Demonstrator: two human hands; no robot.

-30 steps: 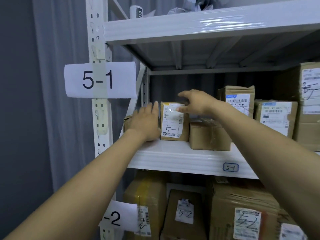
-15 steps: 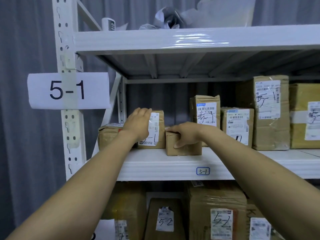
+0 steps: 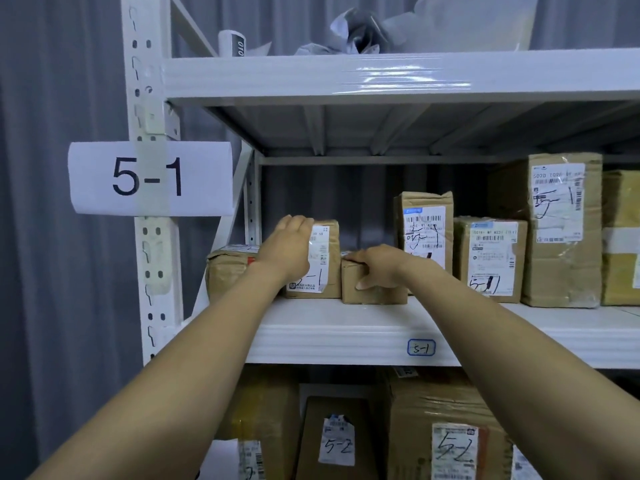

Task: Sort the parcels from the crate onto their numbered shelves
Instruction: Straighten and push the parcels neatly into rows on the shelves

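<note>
Evidently mid-sort: on shelf 5-1 [image 3: 346, 342], left hand [image 3: 291, 252] presses closed, flat fingers against the upright 5-1 parcel [image 3: 329, 271], right hand [image 3: 379, 268] grips the small plain box [image 3: 377, 294] beside it; other 5-1 parcels [image 3: 490, 261] shelved, crate unseen, remainder unknowable.

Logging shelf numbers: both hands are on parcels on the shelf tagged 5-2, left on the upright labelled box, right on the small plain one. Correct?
No: in the head view the shelf carries a tag reading 5-1, not 5-2. The left hand is on the upright labelled box, the right hand on the small plain box.
</note>
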